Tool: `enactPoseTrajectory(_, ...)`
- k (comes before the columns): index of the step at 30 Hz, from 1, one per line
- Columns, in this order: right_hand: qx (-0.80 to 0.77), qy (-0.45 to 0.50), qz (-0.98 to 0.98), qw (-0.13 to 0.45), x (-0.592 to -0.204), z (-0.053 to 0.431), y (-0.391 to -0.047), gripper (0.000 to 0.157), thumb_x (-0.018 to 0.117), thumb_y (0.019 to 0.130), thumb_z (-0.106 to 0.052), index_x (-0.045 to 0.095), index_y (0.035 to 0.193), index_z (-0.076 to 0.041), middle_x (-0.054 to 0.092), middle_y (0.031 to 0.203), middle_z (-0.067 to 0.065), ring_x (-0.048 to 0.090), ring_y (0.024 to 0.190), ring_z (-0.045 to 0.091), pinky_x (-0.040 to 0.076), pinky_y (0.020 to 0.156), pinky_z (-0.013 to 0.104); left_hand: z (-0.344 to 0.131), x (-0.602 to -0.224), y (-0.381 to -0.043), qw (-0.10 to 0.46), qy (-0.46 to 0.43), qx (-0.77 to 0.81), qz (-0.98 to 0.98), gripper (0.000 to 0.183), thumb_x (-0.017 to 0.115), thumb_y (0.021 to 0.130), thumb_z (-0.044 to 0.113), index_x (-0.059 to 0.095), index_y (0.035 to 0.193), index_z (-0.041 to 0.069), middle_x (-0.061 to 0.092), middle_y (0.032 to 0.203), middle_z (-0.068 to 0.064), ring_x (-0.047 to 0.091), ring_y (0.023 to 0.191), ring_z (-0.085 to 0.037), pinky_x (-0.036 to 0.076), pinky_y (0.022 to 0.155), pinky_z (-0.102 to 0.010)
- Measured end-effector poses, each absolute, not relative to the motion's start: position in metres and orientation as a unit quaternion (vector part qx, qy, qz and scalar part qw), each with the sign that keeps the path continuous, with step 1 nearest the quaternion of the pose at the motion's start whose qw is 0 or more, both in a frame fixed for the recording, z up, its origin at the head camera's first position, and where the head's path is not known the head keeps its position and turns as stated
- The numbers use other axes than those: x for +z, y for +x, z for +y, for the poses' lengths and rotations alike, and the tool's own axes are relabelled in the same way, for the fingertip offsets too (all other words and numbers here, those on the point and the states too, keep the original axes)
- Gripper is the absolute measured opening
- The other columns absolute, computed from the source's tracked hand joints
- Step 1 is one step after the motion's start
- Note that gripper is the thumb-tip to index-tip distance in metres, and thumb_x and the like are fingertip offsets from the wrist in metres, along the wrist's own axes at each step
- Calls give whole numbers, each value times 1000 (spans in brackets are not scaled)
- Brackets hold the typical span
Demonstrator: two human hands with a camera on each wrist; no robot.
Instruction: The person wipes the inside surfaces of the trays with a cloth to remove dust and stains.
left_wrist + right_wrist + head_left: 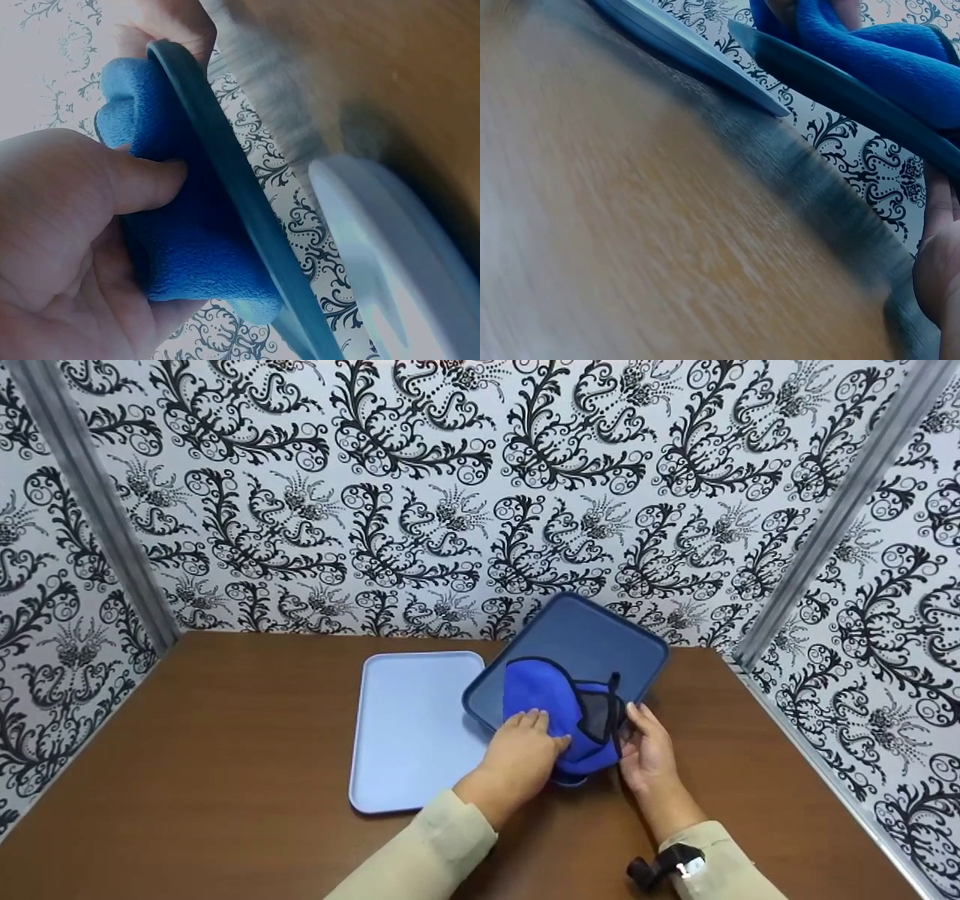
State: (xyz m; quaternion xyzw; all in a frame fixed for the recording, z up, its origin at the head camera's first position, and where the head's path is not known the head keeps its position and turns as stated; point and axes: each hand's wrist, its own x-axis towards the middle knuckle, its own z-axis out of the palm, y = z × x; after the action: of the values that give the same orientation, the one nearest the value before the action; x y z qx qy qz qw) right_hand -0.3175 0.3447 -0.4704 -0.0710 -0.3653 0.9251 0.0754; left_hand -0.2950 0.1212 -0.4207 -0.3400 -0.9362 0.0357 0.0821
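Observation:
A blue, fleecy fabric piece (536, 690) with black edging and a dark mesh panel lies folded on a dark blue tray (592, 637). The tray is tilted, with its left corner over a light blue tray (416, 727). My left hand (521, 750) holds the fabric against the dark tray. In the left wrist view its thumb lies across the near side of the blue fabric (202, 262), while the fingers pass behind it. My right hand (649, 750) grips the dark tray's right edge beside the fabric; in the right wrist view it sits below the tray rim (847, 94).
The light blue tray lies on a brown wooden table (225, 735). A patterned black-and-white wall (420, 510) rises behind the table, with grey posts at both corners. A black strap (667, 866) circles the right sleeve's cuff.

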Motion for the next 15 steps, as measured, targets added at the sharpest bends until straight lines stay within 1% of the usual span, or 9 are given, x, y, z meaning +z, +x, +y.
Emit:
enactPoseTrajectory(2,926,-75,-362,81,-470,345,-319,10,51,107,-7,60,109,-7,71,82,0,69,74,9,59,72,21,120,-420,-296,84,-334,35,-938,40,47,110,19,65,142,36,58,152,-10,53,145,-24,42,121,-37)
enactPoseTrajectory(3,927,-75,-357,82,-470,345,-319,9,51,107,-6,56,114,-6,70,84,0,69,76,9,59,73,20,119,-420,-297,88,-330,35,-939,40,48,110,18,66,141,36,59,152,-10,54,144,-24,42,121,-37)
enactPoseTrajectory(5,930,-70,-352,80,-470,345,-320,19,50,107,-6,46,126,-7,69,88,-1,69,79,8,59,75,20,118,-420,-298,96,-323,36,-941,40,48,109,18,67,139,36,60,150,-10,55,143,-24,43,120,-37)
enactPoseTrajectory(7,930,-63,-354,79,-471,345,-320,24,49,107,-6,41,130,-7,70,91,-1,70,83,8,59,77,20,116,-421,-299,105,-317,37,-942,40,48,109,18,68,138,36,62,148,-11,56,141,-24,43,119,-37)
enactPoseTrajectory(9,931,-53,-353,76,-471,345,-320,23,47,108,-5,43,130,-7,72,95,-1,72,86,8,60,79,21,116,-421,-301,111,-310,42,-943,40,47,108,18,68,137,36,62,148,-11,57,140,-24,43,119,-37)
enactPoseTrajectory(10,932,-48,-352,75,-472,346,-320,21,47,108,-5,46,129,-6,73,95,0,73,86,9,60,79,22,115,-421,-301,112,-307,43,-944,40,47,108,18,69,137,36,62,147,-11,57,140,-25,43,119,-37)
enactPoseTrajectory(12,932,-41,-351,75,-473,346,-320,15,47,108,-5,55,121,-6,74,94,2,74,86,11,61,78,23,114,-421,-303,118,-302,43,-945,40,47,108,18,70,136,35,63,146,-11,58,139,-25,44,119,-37)
enactPoseTrajectory(15,934,-38,-348,73,-473,347,-319,16,48,108,-5,63,113,-7,75,92,4,75,84,12,62,77,24,113,-421,-304,124,-292,40,-948,39,47,108,19,71,135,34,64,145,-12,59,138,-26,45,118,-38)
